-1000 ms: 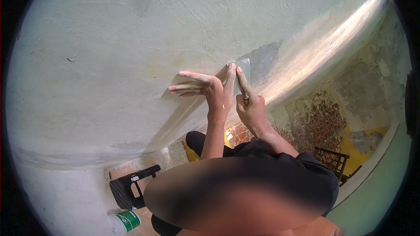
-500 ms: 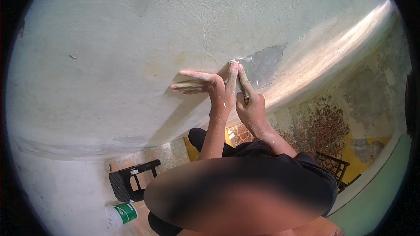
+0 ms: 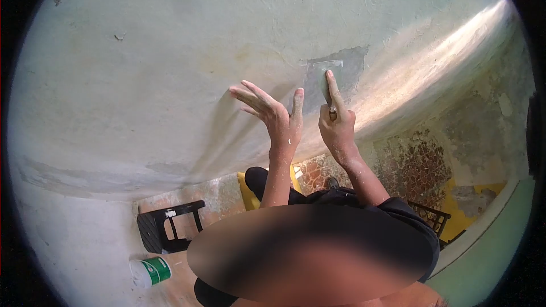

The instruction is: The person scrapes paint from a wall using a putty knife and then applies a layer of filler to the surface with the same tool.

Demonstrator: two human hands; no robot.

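Observation:
My right hand (image 3: 339,128) grips a putty knife (image 3: 331,67), its index finger stretched along the blade. The blade's wide edge lies against a grey patch (image 3: 355,71) on the pale wall, with a thin whitish line of material along it. The handle is mostly hidden in my fist. To the left, my left hand (image 3: 276,119) is open, fingers spread and thumb up, apart from the knife and close to the wall (image 3: 170,79). White specks dot both hands and forearms.
On the floor at lower left are a black stool (image 3: 170,227) and a white-and-green bucket (image 3: 151,272). A black chair or rack (image 3: 430,216) shows at lower right. Reddish patterned tiles (image 3: 418,170) cover part of the floor. A blurred oval hides the bottom middle.
My left thumb has come away from the blade's tip, and the hands have separated. My right hand has shifted right with the putty knife, onto the grey patch. The view has shifted slightly.

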